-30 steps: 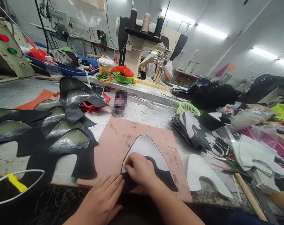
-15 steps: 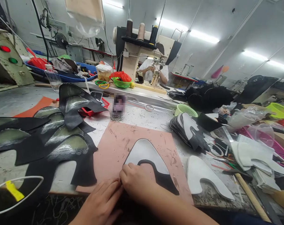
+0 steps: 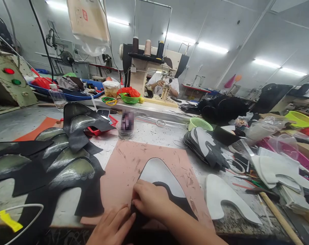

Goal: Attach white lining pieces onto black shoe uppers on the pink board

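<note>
A curved black piece with a white panel (image 3: 161, 172) lies on a pink sheet (image 3: 118, 166) in front of me. My right hand (image 3: 149, 199) is closed on the left edge of this piece, fingertips bent down onto it. Beside it, my left hand (image 3: 113, 223) touches the lower left edge of the same piece with fingers pressed together. The piece's lower part is hidden by my hands and forearm. Black pieces with shiny greenish patches (image 3: 75, 170) overlap at the left. A white curved stack (image 3: 215, 194) rests right of the sheet.
A hammer handle (image 3: 279, 214) lies at the right, near white pieces (image 3: 266, 166). Behind are a stack of black and white pieces (image 3: 202, 146), a green basket (image 3: 200, 124), a clear jar (image 3: 126, 131) and a red basket (image 3: 112, 124). A person (image 3: 163, 85) sits behind a sewing machine (image 3: 139, 68).
The view has tilted up, so the table items appear lower. My right hand's fingers have curled more at the piece's left edge; my left hand stays beside them.
</note>
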Demonstrator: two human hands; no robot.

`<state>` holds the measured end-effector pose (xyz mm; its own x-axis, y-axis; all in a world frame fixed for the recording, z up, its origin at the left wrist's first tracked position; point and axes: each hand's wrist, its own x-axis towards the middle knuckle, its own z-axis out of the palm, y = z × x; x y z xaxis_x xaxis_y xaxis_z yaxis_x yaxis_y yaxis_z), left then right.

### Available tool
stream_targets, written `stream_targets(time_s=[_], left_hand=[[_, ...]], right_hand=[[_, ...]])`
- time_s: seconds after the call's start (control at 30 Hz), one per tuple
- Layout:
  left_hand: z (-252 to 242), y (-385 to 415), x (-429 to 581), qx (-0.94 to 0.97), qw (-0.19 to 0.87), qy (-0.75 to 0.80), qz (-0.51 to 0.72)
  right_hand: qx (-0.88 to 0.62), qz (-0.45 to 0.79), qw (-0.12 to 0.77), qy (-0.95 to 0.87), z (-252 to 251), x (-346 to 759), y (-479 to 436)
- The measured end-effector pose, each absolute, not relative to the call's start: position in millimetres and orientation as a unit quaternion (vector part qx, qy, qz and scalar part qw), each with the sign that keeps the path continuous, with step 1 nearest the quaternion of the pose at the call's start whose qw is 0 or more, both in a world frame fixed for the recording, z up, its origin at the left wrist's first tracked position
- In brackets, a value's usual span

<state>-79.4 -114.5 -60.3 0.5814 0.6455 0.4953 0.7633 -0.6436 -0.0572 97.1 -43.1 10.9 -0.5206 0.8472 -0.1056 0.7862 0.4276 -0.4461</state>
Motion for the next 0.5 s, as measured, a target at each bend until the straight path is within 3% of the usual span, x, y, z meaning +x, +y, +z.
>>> stream_targets(time_s=[0.3, 0.5], left_hand=[[-54.1, -115.5, -74.6, -0.884, 0.09, -0.404, -0.219], [-55.4, -115.6, -72.8, -0.88, 0.063, -0.404, -0.242]], right_hand=[[-0.556, 0.216, 0.121, -0.794, 3.2, 102.8, -42.1], [-0.456, 0.138, 0.118, -0.871, -3.8, 107.8, -57.2]])
